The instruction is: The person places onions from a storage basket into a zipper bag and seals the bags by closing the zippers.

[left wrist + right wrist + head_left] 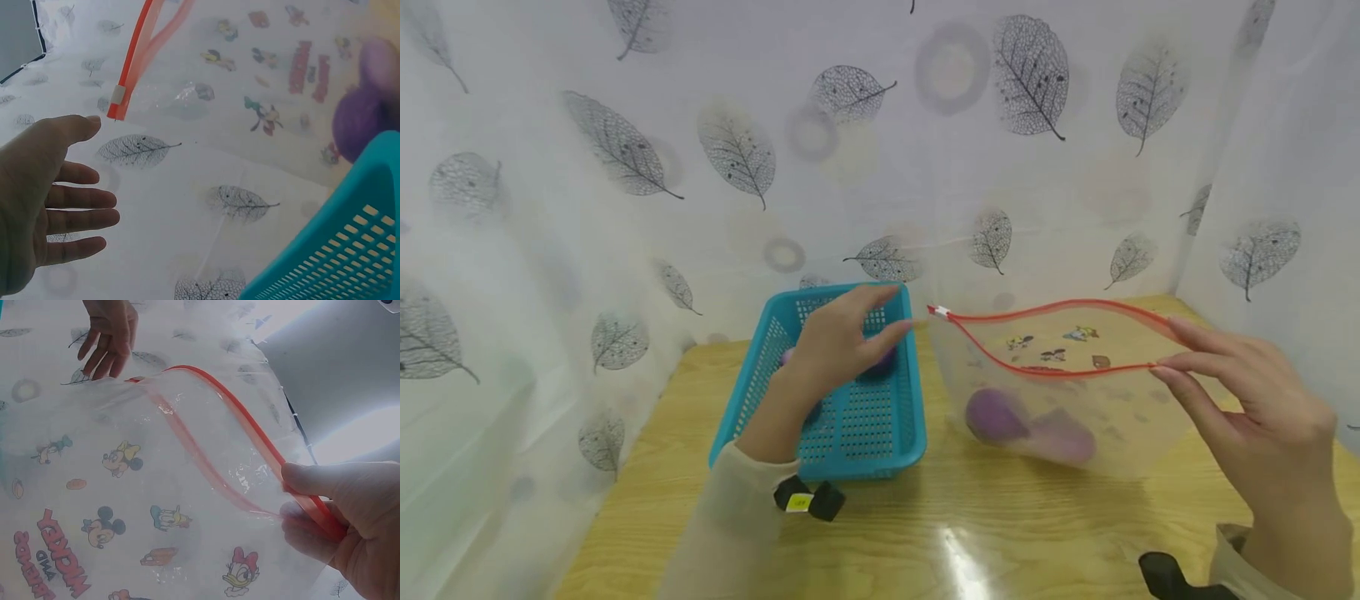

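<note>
In the head view, my right hand (1270, 408) pinches the red zip edge of a clear zip bag (1120, 442) printed with cartoon figures. The bag's mouth gapes. Inside, low down, lie a dark purple rounded thing (994, 415) and a paler purple one (1063, 436); their kind is unclear through the plastic. A white slider (118, 94) sits at the zip's far end from my right hand. My left hand (831, 337) is over the blue basket (917, 417), fingers extended and holding nothing, close to the slider end. Purple things (880, 367) in the basket are partly hidden by that hand.
The basket stands on a wooden table (940, 517), left of the bag. A pale curtain (880, 183) with leaf prints hangs behind and at both sides. Black straps with small devices (808, 498) sit at the wrists.
</note>
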`<state>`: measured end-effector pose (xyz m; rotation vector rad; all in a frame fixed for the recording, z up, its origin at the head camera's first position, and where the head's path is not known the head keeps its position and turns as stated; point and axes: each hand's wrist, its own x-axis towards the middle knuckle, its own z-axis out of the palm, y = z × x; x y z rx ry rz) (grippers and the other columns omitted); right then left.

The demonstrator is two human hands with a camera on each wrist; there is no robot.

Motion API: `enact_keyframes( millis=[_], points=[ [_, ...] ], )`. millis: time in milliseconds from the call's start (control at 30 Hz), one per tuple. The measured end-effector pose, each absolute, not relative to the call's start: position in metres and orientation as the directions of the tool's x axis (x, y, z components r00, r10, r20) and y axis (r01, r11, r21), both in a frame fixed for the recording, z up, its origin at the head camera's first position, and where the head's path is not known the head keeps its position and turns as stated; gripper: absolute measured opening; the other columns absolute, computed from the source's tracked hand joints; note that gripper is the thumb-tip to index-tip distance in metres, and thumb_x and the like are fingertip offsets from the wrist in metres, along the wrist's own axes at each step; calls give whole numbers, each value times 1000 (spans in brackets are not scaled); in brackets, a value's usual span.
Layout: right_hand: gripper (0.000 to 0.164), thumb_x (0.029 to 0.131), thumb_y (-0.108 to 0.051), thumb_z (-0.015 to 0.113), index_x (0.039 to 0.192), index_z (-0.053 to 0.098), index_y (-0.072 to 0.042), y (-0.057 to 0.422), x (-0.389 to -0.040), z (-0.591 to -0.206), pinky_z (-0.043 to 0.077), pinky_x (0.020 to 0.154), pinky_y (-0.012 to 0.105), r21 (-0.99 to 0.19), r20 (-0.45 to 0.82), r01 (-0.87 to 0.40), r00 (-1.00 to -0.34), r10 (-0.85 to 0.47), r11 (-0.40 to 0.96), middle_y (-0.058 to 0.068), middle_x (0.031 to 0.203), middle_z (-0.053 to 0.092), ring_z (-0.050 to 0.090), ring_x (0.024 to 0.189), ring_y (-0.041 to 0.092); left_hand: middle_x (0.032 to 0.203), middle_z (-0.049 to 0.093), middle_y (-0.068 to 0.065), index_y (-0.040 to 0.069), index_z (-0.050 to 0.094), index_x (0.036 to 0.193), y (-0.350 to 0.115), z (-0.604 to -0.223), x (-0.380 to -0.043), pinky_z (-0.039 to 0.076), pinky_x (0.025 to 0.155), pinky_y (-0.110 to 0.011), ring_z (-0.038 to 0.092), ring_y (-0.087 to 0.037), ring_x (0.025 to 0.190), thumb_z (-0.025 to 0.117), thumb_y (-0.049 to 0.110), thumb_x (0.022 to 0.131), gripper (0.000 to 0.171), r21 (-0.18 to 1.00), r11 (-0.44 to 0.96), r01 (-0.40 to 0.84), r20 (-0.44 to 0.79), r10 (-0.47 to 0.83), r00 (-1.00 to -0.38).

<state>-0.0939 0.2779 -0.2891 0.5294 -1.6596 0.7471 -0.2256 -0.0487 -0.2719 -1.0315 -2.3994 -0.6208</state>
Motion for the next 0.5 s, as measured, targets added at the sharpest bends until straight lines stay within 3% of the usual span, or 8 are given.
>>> enact_keyframes(
  millis=[100,267,500],
  points=[
    [43,84,-32,71,72,68,10,279,-94,-288,42,87,12,-186,973,-683,-229,35,706,18,99,71,60,100,-3,126,62,-9,6,55,130,-54,-276,-228,53,88,-38,60,-23,113,60,38,91,50,231,659,716,516,540,-664],
    [45,85,-33,70,72,68,10,279,-94,-286,41,87,11,-184,972,-679,-235,28,710,18,99,71,59,100,-4,130,59,-8,9,53,133,-61,-282,-231,49,95,-41,55,-24,121,57,44,92,54,262,712,651,436,515,-739],
    [43,84,-32,71,72,68,10,278,-94,-287,42,87,13,-197,971,-697,-235,40,690,18,99,71,60,100,-1,131,58,-7,11,53,133,-70,-292,-237,48,96,-43,54,-24,121,60,46,90,56,296,745,598,382,481,-789]
  ],
)
